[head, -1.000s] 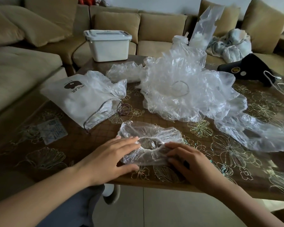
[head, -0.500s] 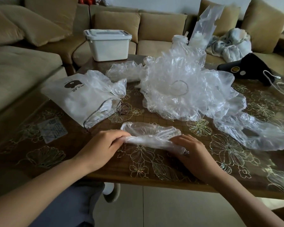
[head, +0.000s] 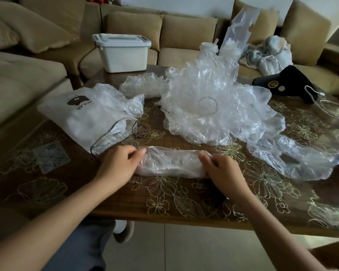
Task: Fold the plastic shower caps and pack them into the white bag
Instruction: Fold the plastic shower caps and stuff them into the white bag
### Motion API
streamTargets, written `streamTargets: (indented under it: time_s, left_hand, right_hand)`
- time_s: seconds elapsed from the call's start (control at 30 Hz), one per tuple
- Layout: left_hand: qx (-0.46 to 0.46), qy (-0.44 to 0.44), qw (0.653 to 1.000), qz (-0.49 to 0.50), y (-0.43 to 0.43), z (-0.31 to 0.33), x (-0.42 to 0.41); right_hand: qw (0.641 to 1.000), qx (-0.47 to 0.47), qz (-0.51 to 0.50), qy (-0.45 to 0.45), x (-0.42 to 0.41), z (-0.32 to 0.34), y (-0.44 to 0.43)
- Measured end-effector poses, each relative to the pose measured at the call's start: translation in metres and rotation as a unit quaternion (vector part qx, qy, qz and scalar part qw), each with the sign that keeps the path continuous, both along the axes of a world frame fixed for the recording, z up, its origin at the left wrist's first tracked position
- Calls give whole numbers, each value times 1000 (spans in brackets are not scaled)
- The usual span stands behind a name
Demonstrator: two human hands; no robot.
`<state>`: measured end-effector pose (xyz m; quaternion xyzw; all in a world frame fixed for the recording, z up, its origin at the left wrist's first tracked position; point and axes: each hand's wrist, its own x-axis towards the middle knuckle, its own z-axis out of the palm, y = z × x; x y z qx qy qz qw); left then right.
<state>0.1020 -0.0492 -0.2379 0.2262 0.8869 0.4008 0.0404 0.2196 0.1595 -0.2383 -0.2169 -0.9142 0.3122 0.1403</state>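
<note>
head view: we hold the folded shower cap [head: 172, 163] flat on the bench [head: 164, 202] as a narrow strip. left hand [head: 119, 165] pinches its left end, right hand [head: 223, 171] grips its right end. the white bag [head: 86, 118] lies just beyond the left hand.

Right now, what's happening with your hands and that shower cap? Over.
Holding the shower cap by its ends, left grip and right grip. Folded to a strip, flat on table. Open white bag beside left grip, nothing between.
</note>
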Motion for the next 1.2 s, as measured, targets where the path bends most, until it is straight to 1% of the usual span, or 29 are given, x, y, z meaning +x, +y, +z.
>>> streamTargets:
  time_s: [0.1,0.17,0.23,0.3,0.33,0.37,0.4,0.43,0.5,0.53,0.6,0.67,0.73,0.8,0.9,0.97,1.03,1.07,1.1,1.17,1.2]
  left_hand:
    - [-79,61,992,78,15,-4,5]
    - [-115,80,985,103,21,-3,7]
    - [-134,78,981,113,24,-2,7]
    - [-133,45,982,123,27,0,7]
    - [-103,3,987,125,29,2,8]
    - [-48,-58,989,126,30,5,8]
    - [22,-130,983,126,32,10,10]
    - [91,-198,968,126,32,15,10]
    - [184,-291,930,127,30,23,8]
    - [217,-321,913,130,29,26,6]
    - [268,-361,883,132,24,29,3]
    - [297,-367,871,136,21,29,1]
    - [311,-353,870,145,18,28,1]
    - [307,-317,885,151,15,25,-1]
    - [269,-243,923,130,9,20,-7]
    - [266,-227,931,107,7,22,-10]
    - [283,-232,927,83,7,29,-17]
    - [293,-238,923,69,6,35,-19]
    - [300,-239,922,55,5,41,-23]
    - [297,-239,924,25,3,53,-29]
    - [282,-239,929,7,-1,58,-29]
  right_hand:
    - [995,82,-58,-26,-7,-3,-8]
    - [989,115,-83,-31,-10,-4,-11]
    - [987,118,-98,-44,-12,-5,-13]
    - [984,125,-102,-68,-13,-4,-15]
    - [984,125,-106,-76,-14,-5,-14]
    - [984,121,-107,-72,-14,-5,-14]
    - [987,112,-104,-58,-15,-5,-13]
    - [991,96,-93,-33,-14,-6,-11]
    - [997,34,-57,45,-11,-8,-8]
    - [996,-4,-42,80,-7,-7,-8]
    - [990,-66,-28,123,0,-2,-11]
    - [982,-101,-30,157,6,-1,-13]
    - [973,-133,-39,184,10,-2,-14]
    - [968,-148,-41,198,10,0,-14]
    - [964,-172,-29,199,13,1,-18]
    - [961,-183,-26,206,17,0,-24]
    - [955,-191,-16,226,18,0,-26]
    - [956,-197,-5,218,18,1,-26]
    - [963,-192,12,190,18,3,-23]
    - [983,-151,62,83,21,9,-13]
    - [986,-143,82,38,23,15,-8]
